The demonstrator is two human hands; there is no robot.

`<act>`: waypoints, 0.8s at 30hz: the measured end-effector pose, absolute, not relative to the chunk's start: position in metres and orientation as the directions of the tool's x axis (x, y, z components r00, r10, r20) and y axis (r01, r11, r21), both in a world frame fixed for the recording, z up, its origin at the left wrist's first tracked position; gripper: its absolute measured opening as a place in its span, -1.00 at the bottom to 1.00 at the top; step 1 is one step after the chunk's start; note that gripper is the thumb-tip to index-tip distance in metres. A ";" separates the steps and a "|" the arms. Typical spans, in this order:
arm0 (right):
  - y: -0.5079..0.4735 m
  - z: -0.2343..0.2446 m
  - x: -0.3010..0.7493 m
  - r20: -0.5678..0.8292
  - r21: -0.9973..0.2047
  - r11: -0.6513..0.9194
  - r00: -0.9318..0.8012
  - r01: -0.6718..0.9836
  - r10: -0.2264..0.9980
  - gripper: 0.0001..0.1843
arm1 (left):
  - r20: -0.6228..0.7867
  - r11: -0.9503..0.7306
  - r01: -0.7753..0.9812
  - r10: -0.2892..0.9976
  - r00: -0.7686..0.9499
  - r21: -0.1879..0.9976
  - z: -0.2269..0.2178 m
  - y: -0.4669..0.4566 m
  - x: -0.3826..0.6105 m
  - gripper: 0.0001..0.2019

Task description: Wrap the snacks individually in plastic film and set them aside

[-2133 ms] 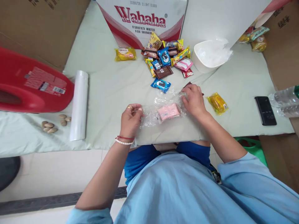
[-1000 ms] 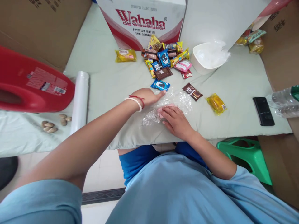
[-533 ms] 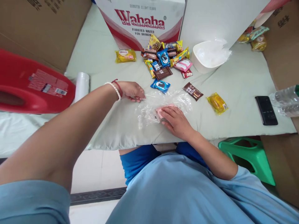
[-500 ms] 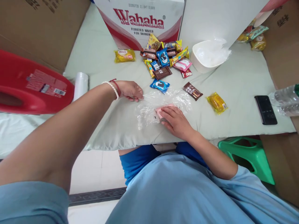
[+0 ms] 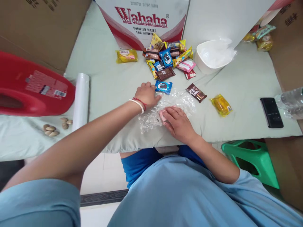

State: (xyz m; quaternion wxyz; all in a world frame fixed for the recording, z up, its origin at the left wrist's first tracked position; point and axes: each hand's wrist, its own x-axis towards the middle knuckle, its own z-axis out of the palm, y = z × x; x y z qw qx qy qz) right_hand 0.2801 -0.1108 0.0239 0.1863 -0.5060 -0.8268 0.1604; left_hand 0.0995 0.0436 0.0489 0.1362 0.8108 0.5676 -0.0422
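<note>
A blue packet [image 5: 164, 87] and "COCOA" bar [image 5: 196, 93] border the clear film [image 5: 150, 122]; far, a "Wahaha" carton [image 5: 144, 23]. On the film, the right hand [image 5: 179, 123] lies flat over a pink packet [image 5: 162, 117]; the left hand's [image 5: 147, 95] grip is unclear.

L hand [image 5: 147, 95] back-up at upper-L edge of clear film [image 5: 149, 122], thumb out, fingers just beside blue pkt [image 5: 165, 87]; contact unclear. R hand [image 5: 177, 123] laid over pink pkt [image 5: 162, 117], which sits on same film, mostly hidden. Cocoa pkt [image 5: 196, 92], then yellow pkt [image 5: 222, 105], off to R. Behind: snack pile [image 5: 167, 58] in front of Wahaha box [image 5: 142, 19], white bowl [image 5: 206, 64] w/ crumpled plastic [image 5: 219, 53] to its R. Far L: red jug [image 5: 30, 85], white roll [image 5: 81, 101], few brown pcs [image 5: 50, 129] on surface [image 5: 106, 82]. Far R: black phone [image 5: 271, 112] nr bottles [image 5: 290, 97].
</note>
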 end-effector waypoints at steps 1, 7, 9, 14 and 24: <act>-0.112 0.024 0.280 0.137 -0.437 0.429 -0.413 0.791 0.901 -0.50 | -0.202 -0.339 0.928 0.909 0.366 0.155 0.043 0.041 0.102 -0.55; -0.117 0.024 0.277 0.104 -0.411 0.391 -0.383 0.824 0.918 -0.48 | -0.124 -0.440 0.859 0.867 0.483 0.263 0.048 0.048 0.095 -0.66; -0.117 0.025 0.275 0.102 -0.417 0.374 -0.366 0.828 0.925 -0.48 | -0.090 -0.528 0.812 0.822 0.562 0.250 0.062 0.048 0.094 -0.67; -0.115 0.023 0.273 0.108 -0.456 0.363 -0.354 0.813 0.929 -0.47 | -0.061 -0.647 0.754 0.753 0.655 0.114 0.092 0.018 0.100 -0.70; -0.111 0.006 0.282 0.213 -0.610 0.417 -0.368 0.673 0.905 -0.44 | 0.337 -0.804 0.594 0.559 0.758 -0.002 0.046 -0.085 0.079 -0.68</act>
